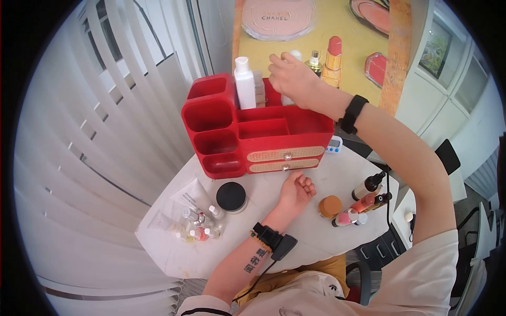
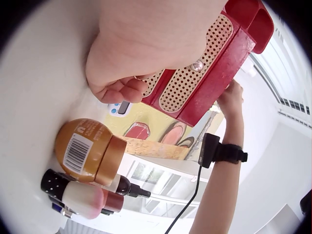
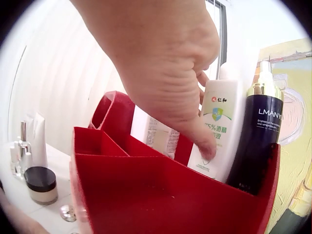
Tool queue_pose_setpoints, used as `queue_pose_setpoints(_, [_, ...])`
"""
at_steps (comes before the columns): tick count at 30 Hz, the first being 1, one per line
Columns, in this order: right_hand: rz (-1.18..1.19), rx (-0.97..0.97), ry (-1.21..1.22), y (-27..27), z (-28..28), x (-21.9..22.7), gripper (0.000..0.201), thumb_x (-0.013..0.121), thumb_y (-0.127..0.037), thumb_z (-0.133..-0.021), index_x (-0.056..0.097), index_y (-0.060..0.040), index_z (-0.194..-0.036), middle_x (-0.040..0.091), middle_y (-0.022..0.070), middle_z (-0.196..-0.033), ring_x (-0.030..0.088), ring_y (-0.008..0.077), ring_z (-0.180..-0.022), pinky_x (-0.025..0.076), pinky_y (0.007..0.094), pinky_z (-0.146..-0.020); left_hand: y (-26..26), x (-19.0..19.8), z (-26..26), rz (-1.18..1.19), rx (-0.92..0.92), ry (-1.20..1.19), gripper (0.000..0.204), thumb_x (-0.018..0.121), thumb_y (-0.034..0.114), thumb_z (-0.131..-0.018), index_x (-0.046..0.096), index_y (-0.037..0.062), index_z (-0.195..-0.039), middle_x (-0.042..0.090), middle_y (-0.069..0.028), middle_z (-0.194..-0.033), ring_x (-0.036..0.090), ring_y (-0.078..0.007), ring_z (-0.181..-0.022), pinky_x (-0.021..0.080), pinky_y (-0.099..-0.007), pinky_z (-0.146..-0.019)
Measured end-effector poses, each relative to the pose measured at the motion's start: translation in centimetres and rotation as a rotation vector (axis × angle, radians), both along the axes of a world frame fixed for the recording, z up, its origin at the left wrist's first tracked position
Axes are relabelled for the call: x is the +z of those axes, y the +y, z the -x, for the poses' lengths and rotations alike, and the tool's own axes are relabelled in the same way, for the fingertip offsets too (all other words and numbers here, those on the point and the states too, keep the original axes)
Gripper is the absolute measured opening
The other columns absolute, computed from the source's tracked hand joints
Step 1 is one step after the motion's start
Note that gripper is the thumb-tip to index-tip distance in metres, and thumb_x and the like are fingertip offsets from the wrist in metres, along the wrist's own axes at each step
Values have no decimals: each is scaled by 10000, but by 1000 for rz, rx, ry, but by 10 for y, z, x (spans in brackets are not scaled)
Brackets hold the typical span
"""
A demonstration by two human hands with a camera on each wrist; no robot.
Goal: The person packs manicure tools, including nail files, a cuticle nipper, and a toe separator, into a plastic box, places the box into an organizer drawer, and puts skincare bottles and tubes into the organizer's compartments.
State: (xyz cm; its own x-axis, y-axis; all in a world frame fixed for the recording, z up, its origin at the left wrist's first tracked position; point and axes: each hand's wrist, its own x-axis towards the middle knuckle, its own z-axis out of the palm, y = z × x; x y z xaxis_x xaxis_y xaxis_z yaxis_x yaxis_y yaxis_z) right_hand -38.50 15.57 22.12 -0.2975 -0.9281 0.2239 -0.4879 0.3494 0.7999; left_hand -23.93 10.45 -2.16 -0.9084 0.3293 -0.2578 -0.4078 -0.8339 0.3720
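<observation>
In the right wrist view, my right hand point(image 1: 295, 80) grips a white bottle point(image 3: 223, 129) with a green shield label, its thumb across the front. The bottle stands in the back row of a red cosmetics organizer point(image 1: 287, 141), beside a dark bottle point(image 3: 256, 139) with a gold collar. Another white bottle point(image 1: 244, 87) is upright further left in that row. My left hand point(image 1: 296, 194) rests on the white table point(image 1: 263, 239) before the organizer's two woven-front drawers point(image 1: 287, 154), fingers loosely curled around nothing.
Left of my left hand are a black-lidded jar point(image 1: 231, 197), a white tube point(image 1: 192, 196) and several small bottles point(image 1: 199, 233). To its right stand an orange jar point(image 1: 330, 207), a makeup brush point(image 2: 83, 199) and more bottles. A small timer point(image 1: 334, 144) sits by the organizer; a yellow painting point(image 1: 337, 16) rises behind.
</observation>
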Motion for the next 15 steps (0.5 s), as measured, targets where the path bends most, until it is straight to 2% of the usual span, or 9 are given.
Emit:
queue_pose_setpoints(2, [154,118,-83,7,-10,0,220,743,-73,-650,681,-44,-859,616,86,-997,524,248,-1081,424,347,-950,-1,0,-1,-2,-6,0,329,524,280,-985,410,152,-704,511,-24,-717,541,-202,-719,452,-354,-728])
queue_pose_setpoints(3, [214,183,-171,12,-12,-3,192,705,-52,-698,654,-27,-882,581,98,-1001,530,257,-1035,449,336,-920,-1,1,-1,4,-1,-1,326,523,276,-986,411,152,-706,511,-23,-717,538,-200,-721,451,-353,-732])
queue_pose_setpoints(5, [258,197,-187,16,-20,-12,159,689,-50,-717,650,-27,-870,584,103,-997,536,258,-1025,458,340,-908,0,3,-2,8,-2,-4,322,521,273,-986,412,151,-708,511,-23,-718,535,-198,-723,450,-352,-736])
queue_pose_setpoints(7, [300,240,-234,19,-21,-22,97,650,-41,-755,640,-26,-850,584,117,-987,549,265,-999,480,349,-880,0,6,-4,2,17,-1,290,522,236,-976,394,144,-733,459,-21,-717,478,-191,-715,439,-352,-749])
queue_pose_setpoints(15, [331,212,-262,16,-16,-35,116,683,-38,-719,644,-33,-827,579,109,-996,542,257,-1024,483,354,-858,-2,9,-4,14,1,3,288,522,232,-980,397,140,-738,468,-23,-718,491,-189,-721,451,-346,-756])
